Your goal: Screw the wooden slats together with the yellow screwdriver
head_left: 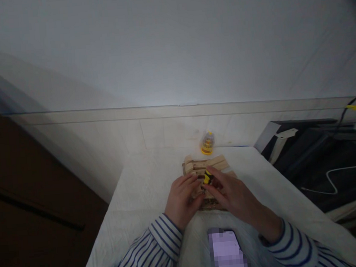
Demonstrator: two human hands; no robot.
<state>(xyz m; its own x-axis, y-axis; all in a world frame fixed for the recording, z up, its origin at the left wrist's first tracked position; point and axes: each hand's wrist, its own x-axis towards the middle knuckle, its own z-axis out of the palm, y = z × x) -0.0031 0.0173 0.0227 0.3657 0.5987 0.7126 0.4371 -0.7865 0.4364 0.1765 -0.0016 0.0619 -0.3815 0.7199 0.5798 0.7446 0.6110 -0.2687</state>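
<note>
Between hands (182,197) (235,193), right-held yellow tool (207,177), perhaps a screwdriver, wooden slats (217,162) beneath

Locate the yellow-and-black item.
In the head view, the yellow-and-black item is below and right of centre, in the right hand, over the wooden pieces.
</note>
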